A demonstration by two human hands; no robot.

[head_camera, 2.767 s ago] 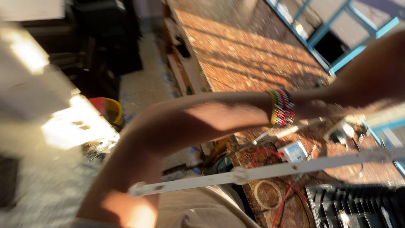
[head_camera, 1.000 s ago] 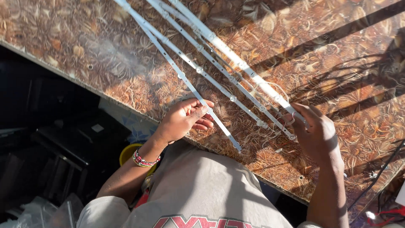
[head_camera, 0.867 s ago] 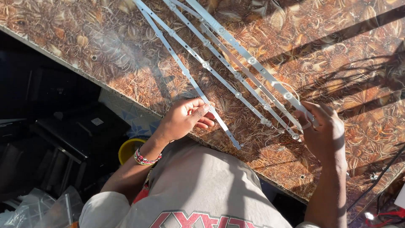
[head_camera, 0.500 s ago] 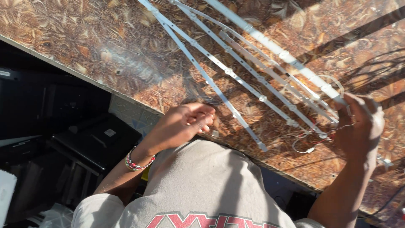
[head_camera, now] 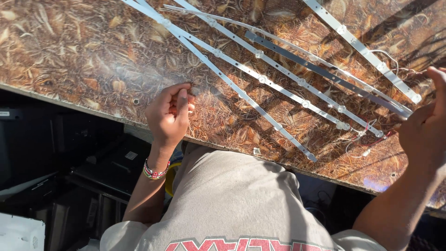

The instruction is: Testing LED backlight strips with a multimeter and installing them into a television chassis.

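Observation:
Several long thin white LED strips (head_camera: 260, 79) lie fanned out on a brown leaf-patterned table (head_camera: 69, 60), with one darker strip (head_camera: 320, 69) among them. My left hand (head_camera: 169, 116), a beaded bracelet (head_camera: 154, 172) on its wrist, rests at the table's near edge with its fingers curled together, just left of the nearest strip (head_camera: 241, 95); nothing shows in it. My right hand (head_camera: 425, 125) is at the right ends of the strips with its fingers spread. One fingertip touches the thin white wires (head_camera: 399, 69) there.
Red and white wires (head_camera: 367, 135) trail from the strip ends near the table's front edge. Below the table on the left stand dark boxes (head_camera: 111, 162), a yellow round object (head_camera: 171, 179) and a white item (head_camera: 18, 232). My grey shirt fills the bottom middle.
The view has moved closer to the table. My left hand has come off the nearest strip and curled at the table edge. My right hand stays at the strip ends.

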